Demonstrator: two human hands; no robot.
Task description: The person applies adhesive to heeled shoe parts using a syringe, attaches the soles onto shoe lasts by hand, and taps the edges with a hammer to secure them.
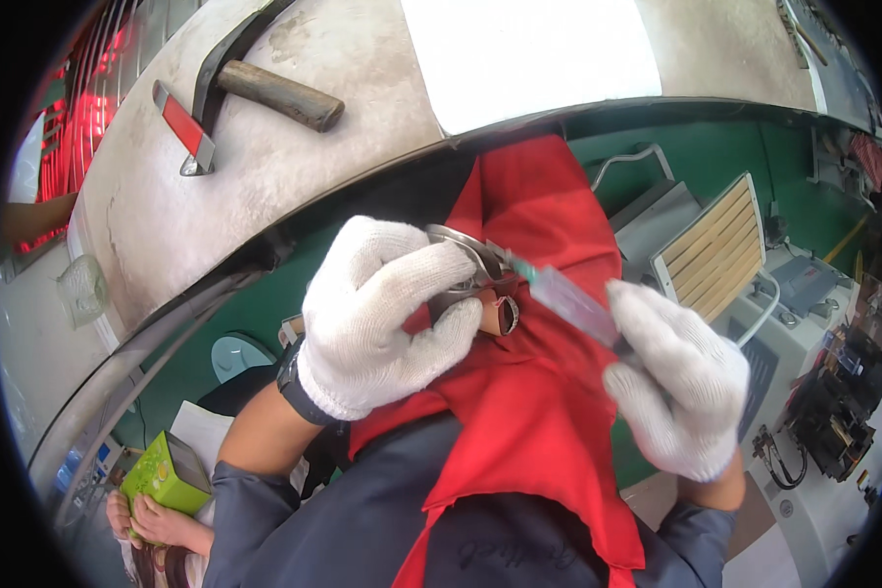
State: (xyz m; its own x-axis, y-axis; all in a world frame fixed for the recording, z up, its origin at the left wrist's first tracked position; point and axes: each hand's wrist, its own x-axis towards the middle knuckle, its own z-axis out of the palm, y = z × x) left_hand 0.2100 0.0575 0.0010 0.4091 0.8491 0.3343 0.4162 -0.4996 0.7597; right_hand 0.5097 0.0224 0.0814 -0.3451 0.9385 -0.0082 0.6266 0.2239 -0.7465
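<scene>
Our white-gloved hands hold a metal ring piece [482, 259] and a clear tube [570, 299] mid-frame, above a red apron [534, 431].

Our left hand [382, 314], left of centre, pinches the ring piece between thumb and fingers; a small tan piece [497, 311] with a dark end shows just below it. Our right hand [674, 377], right of centre, curls thumb and fingers about the tube's back end, and the tube's green tip points at the ring piece; blur means we cannot tell whether they touch. At the upper left, we see a wooden handle [282, 96] and a red-and-grey piece [183, 124] on the tabletop [363, 59]. At the lower left, another person's hands hold a green box [170, 472].
</scene>
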